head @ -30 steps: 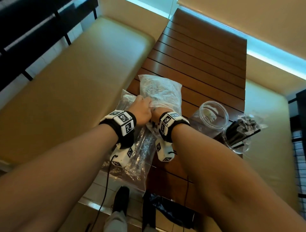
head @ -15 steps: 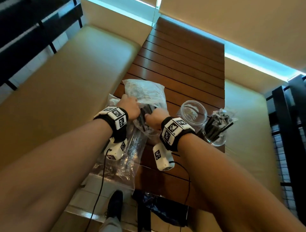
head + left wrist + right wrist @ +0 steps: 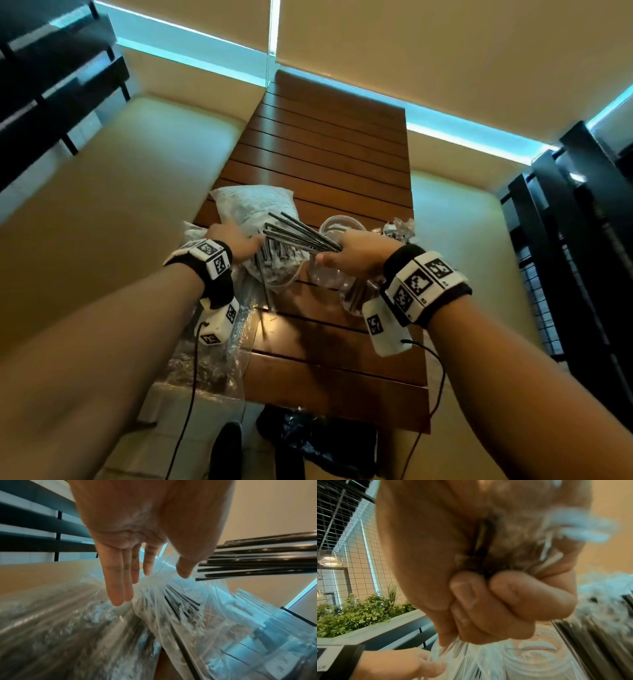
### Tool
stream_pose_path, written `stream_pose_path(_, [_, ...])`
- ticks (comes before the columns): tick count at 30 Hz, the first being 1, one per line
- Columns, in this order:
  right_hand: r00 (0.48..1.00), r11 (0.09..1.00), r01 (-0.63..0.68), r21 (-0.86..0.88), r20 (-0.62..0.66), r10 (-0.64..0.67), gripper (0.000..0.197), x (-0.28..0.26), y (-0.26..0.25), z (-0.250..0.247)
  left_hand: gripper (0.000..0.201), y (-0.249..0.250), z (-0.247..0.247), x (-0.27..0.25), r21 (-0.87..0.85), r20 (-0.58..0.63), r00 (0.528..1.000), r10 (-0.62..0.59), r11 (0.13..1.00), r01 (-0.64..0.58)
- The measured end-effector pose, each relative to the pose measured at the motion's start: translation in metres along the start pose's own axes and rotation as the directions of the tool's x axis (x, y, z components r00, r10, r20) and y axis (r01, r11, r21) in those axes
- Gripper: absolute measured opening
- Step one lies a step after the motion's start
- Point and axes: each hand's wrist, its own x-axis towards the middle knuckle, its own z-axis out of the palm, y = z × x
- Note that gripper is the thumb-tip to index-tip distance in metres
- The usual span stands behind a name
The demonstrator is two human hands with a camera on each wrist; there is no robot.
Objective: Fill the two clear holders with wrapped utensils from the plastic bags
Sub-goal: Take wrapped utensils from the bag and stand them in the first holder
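My right hand (image 3: 330, 253) grips a bundle of thin black wrapped utensils (image 3: 298, 233) just in front of the empty clear holder (image 3: 337, 221); in the right wrist view the fingers (image 3: 488, 601) are curled tight round them. The second clear holder (image 3: 356, 298), with wrapped utensils in it, stands to the right. My left hand (image 3: 251, 240) lies with straight fingers (image 3: 120, 585) on the open plastic bag (image 3: 253, 205) of utensils. The bundle (image 3: 257, 559) passes right of that hand.
A second flat plastic bag (image 3: 205, 359) lies at the near left corner of the slatted wooden table (image 3: 325, 154) and hangs over its edge. Cream benches (image 3: 120, 205) run along both sides. A dark bag (image 3: 315, 442) sits on the floor below.
My right hand has drawn a bundle of black utensils out of the bag and moved right, up to the holders. My left hand has opened and stays on the bag.
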Motion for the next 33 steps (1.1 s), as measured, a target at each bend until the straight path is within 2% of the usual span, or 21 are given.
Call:
stream_pose_path(2, [1.000, 1.000, -0.009, 0.029, 0.005, 0.008, 0.048, 0.000, -0.001, 0.008, 0.105, 0.000, 0.012, -0.006, -0.065, 0.085, 0.996, -0.026, 0.997, 0.032])
stream_pose_path(4, [0.998, 0.998, -0.032, 0.049, 0.047, 0.029, 0.046, 0.003, -0.004, 0.019, 0.110, 0.000, 0.028, -0.008, -0.134, 0.183, 0.981, -0.060, 0.987, 0.085])
stream_pose_path(6, [0.996, 0.994, -0.041, 0.099, 0.085, 0.032, 0.047, 0.008, -0.008, 0.032, 0.122, 0.000, 0.046, -0.009, -0.190, 0.204, 0.973, -0.112, 0.970, 0.152])
stream_pose_path(7, [0.995, 0.990, -0.048, 0.134, 0.097, 0.035, 0.048, 0.011, -0.009, 0.037, 0.119, 0.001, 0.053, -0.014, -0.239, 0.221, 0.967, -0.126, 0.954, 0.180])
stream_pose_path(10, [0.994, 0.983, -0.054, 0.175, 0.108, 0.036, 0.047, 0.013, -0.008, 0.045, 0.076, 0.012, 0.073, -0.026, -0.370, 0.402, 0.909, -0.110, 0.889, 0.271])
stream_pose_path(12, [0.994, 0.984, -0.046, 0.170, 0.107, 0.028, 0.051, 0.013, -0.004, 0.043, 0.075, 0.016, 0.085, -0.032, -0.276, 0.480, 0.867, -0.135, 0.915, 0.296])
stream_pose_path(13, [0.994, 0.985, -0.041, 0.170, 0.108, 0.023, 0.054, 0.012, -0.002, 0.042, 0.073, 0.015, 0.089, -0.033, -0.234, 0.448, 0.883, -0.140, 0.935, 0.267])
stream_pose_path(15, [0.994, 0.984, -0.029, 0.173, 0.112, 0.010, 0.058, 0.009, 0.004, 0.040, 0.049, 0.016, 0.094, -0.031, -0.232, 0.367, 0.923, -0.113, 0.950, 0.208])
stream_pose_path(18, [0.992, 0.979, -0.051, 0.197, 0.123, 0.027, 0.061, 0.006, 0.018, 0.037, 0.011, 0.022, 0.087, -0.036, -0.274, 0.394, 0.916, -0.081, 0.941, 0.201])
stream_pose_path(20, [0.992, 0.969, -0.079, 0.233, 0.115, 0.053, 0.060, 0.004, 0.026, 0.036, 0.020, 0.035, 0.077, -0.048, -0.311, 0.440, 0.896, -0.063, 0.925, 0.217])
stream_pose_path(21, [0.993, 0.969, -0.081, 0.235, 0.100, 0.058, 0.057, 0.005, 0.027, 0.036, 0.025, 0.043, 0.071, -0.056, -0.338, 0.489, 0.871, -0.046, 0.911, 0.238])
stream_pose_path(24, [0.997, 0.954, -0.074, 0.292, 0.054, 0.061, 0.047, 0.007, 0.022, 0.043, 0.034, 0.066, 0.050, -0.089, -0.382, 0.664, 0.743, 0.079, 0.890, 0.247])
stream_pose_path(26, [0.996, 0.928, -0.085, 0.363, 0.039, 0.077, 0.044, 0.009, 0.015, 0.046, 0.030, 0.080, 0.038, -0.101, -0.335, 0.716, 0.683, 0.145, 0.929, 0.154])
stream_pose_path(28, [0.994, 0.932, -0.104, 0.346, 0.048, 0.093, 0.038, 0.011, 0.011, 0.043, 0.032, 0.086, 0.026, -0.113, -0.282, 0.738, 0.650, 0.183, 0.958, 0.051])
stream_pose_path(30, [0.993, 0.952, -0.098, 0.289, 0.085, 0.076, 0.031, 0.009, 0.011, 0.038, 0.048, 0.087, 0.016, -0.119, -0.260, 0.766, 0.608, 0.210, 0.966, -0.007])
stream_pose_path(32, [0.990, 0.969, -0.053, 0.241, 0.143, 0.018, 0.027, 0.002, 0.013, 0.030, 0.065, 0.084, 0.004, -0.122, -0.271, 0.784, 0.582, 0.216, 0.962, 0.008])
stream_pose_path(33, [0.987, 0.973, -0.014, 0.232, 0.162, -0.024, 0.024, -0.004, 0.015, 0.024, 0.078, 0.082, -0.003, -0.121, -0.305, 0.769, 0.601, 0.217, 0.951, 0.047])
